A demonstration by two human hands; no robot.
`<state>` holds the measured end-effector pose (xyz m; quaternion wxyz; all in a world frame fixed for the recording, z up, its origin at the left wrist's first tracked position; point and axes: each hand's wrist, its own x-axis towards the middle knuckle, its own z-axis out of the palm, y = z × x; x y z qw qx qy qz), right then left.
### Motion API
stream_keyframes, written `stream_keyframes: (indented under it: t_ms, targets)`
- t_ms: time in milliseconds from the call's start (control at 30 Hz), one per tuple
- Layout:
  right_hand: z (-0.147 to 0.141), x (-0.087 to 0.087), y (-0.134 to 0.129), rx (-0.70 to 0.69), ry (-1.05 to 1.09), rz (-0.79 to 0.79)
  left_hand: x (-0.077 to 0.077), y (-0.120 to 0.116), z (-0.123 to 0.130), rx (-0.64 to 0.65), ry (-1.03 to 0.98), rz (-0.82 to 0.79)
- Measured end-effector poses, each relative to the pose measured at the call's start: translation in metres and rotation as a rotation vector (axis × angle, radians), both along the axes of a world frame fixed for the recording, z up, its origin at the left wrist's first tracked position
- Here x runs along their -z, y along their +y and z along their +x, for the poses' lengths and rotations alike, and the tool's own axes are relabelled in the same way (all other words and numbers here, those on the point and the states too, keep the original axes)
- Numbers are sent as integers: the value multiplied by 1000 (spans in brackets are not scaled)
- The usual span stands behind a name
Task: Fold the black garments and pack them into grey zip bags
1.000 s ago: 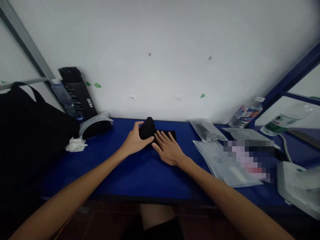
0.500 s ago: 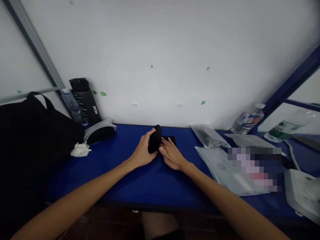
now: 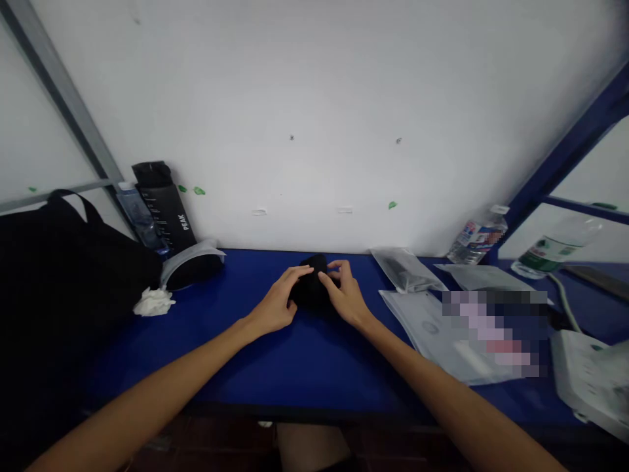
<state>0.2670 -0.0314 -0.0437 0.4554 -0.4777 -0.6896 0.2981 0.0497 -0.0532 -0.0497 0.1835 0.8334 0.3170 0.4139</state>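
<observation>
"PEAK" is read, printed vertically in white on blk bottle, well L of fingers. Scale marks beside it can't be made out; label on water bottle, R of fingers, too small to read.

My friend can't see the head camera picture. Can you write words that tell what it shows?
A left hand and a right hand hold a small black cloth bundle on a blue table. A black bag and a black PEAK bottle stand at the left, and plastic packets lie at the right.
</observation>
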Motion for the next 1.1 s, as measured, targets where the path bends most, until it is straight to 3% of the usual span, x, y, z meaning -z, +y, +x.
stream_keyframes:
  t_ms: [133,233,567,867,1100]
  targets:
    - [-1,-6,-3,29,91,88,-2,-2,-1,11,55,-1]
    - [2,-9,-4,91,65,130,-3,-2,-2,-71,100,2]
    - [10,-17,-7,271,-305,-52,-5,1,-6,-74,220,-57]
    - [11,-4,7,101,273,-228,-9,0,-7,-119,243,-66]
    - [7,-6,7,123,309,-380,-13,-1,-9,-77,231,-61]
